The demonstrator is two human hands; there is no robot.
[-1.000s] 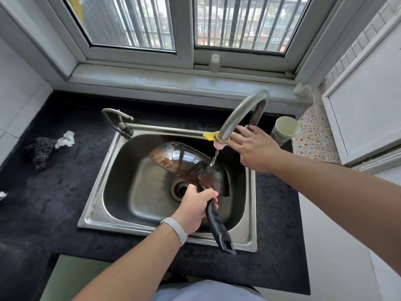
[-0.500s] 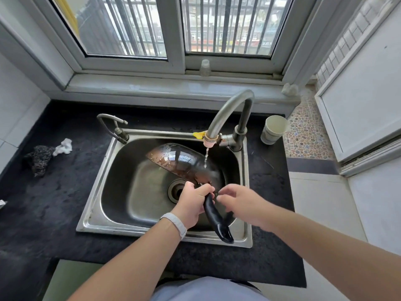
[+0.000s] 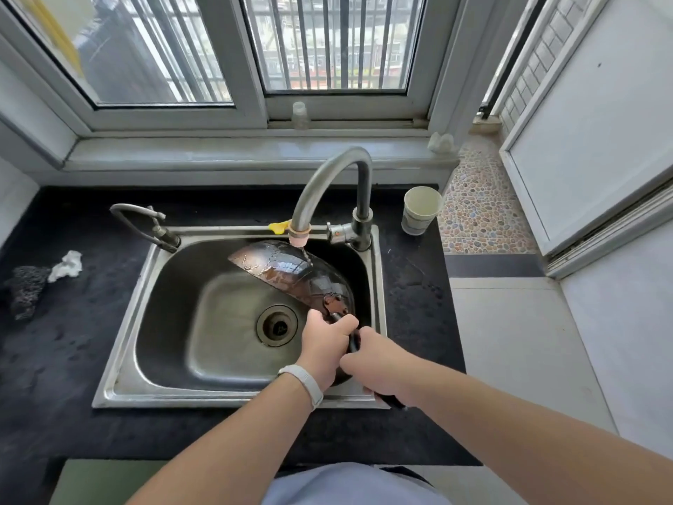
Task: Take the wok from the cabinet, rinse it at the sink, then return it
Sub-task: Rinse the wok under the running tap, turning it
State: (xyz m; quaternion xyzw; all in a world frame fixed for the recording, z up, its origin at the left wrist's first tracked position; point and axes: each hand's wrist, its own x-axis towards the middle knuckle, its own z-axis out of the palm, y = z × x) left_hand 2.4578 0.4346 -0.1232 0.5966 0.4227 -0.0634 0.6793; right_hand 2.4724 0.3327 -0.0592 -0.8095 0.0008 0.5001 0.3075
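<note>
I hold the wok (image 3: 291,269) tilted on edge in the sink (image 3: 233,395), under the tap (image 3: 329,184). My left hand (image 3: 326,346) is wrapped tight round its handle (image 3: 353,340); my right hand (image 3: 378,362) grips the handle just behind it, both arms reaching forward.

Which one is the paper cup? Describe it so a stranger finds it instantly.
Start at the steel sink under the window. Go to the tall curved faucet at its back right corner. The paper cup stands just right of it on the black counter, pale and open-topped.
</note>
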